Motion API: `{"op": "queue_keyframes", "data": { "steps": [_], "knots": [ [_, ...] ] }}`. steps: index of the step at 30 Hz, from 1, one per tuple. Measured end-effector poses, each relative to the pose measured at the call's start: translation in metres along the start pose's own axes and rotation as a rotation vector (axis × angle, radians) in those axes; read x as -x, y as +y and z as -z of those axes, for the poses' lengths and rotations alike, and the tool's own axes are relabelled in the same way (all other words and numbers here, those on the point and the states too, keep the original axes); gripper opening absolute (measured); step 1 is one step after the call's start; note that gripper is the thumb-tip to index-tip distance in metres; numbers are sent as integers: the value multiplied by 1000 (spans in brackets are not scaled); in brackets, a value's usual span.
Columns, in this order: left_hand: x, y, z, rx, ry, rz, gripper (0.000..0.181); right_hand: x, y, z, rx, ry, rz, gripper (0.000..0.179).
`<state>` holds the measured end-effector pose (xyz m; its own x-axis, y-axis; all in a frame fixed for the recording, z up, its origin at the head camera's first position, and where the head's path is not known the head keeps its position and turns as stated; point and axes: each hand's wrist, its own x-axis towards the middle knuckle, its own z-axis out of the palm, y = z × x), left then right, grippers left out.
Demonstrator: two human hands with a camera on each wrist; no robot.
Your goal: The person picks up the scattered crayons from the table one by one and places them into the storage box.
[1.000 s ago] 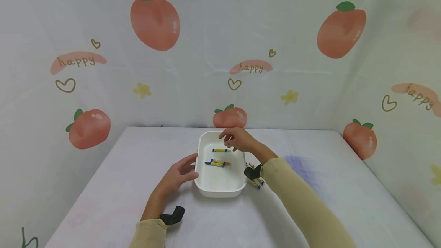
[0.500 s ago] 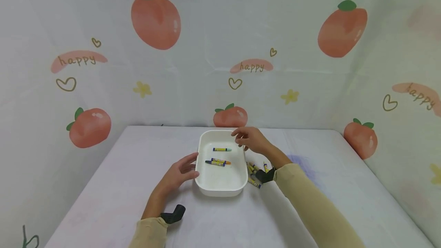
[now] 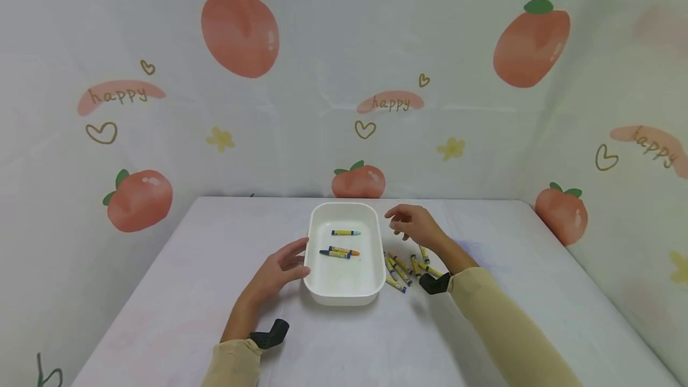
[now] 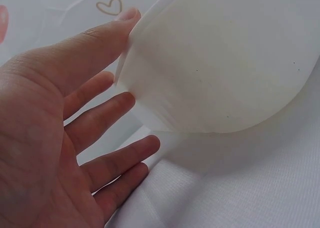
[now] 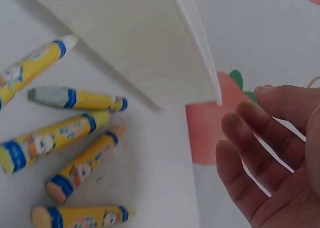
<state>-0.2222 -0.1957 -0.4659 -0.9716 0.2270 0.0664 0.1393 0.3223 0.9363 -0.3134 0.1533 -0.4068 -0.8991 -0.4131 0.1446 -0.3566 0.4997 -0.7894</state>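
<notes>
A white plastic tray [image 3: 344,282] with rounded corners stands in the middle of the table. Inside lie a pale green-tipped crayon [image 3: 344,233], an orange crayon [image 3: 352,252] and a dark blue crayon [image 3: 333,254], the latter two side by side. My left hand [image 3: 275,270] is at the tray's left side, fingers spread and thumb tip on the rim in the left wrist view. Just right of the tray, my right hand [image 3: 416,224] hovers with fingers loosely bent and nothing between them. Several yellow-wrapped crayons [image 5: 82,165] lie on the table below it, partly under the wrist.
The table [image 3: 215,243] has a whitish cloth with a bluish-purple stain [image 3: 470,249] at the right. Behind it hangs a white curtain [image 3: 317,76] printed with peaches. A black wrist camera [image 3: 434,283] sits close above the loose crayons.
My right hand has moved right, from over the tray's far end to outside its right rim, uncovering more loose crayons. The left hand and the crayons in the tray have stayed put.
</notes>
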Motion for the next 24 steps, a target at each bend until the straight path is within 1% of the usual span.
{"op": "queue_keyframes", "data": {
  "steps": [7, 9, 13, 18, 24],
  "knots": [
    [-1, -1, 0, 7, -5, -4, 68, 10, 19, 8, 12, 50, -48, 20],
    [-1, -1, 0, 8, -5, 1, 68, 13, 23, 9, 46, 68, -49, 22],
    [0, -1, 0, 10, -4, 8, 68, 17, 31, 13, 100, 100, -86, 23],
    [0, 0, 0, 13, -2, 2, 67, 21, 41, 16, 124, 84, -134, 24],
    [-1, -1, 0, -2, -3, 5, 68, 25, 49, 19, 127, 63, -152, 24]
  ]
}}
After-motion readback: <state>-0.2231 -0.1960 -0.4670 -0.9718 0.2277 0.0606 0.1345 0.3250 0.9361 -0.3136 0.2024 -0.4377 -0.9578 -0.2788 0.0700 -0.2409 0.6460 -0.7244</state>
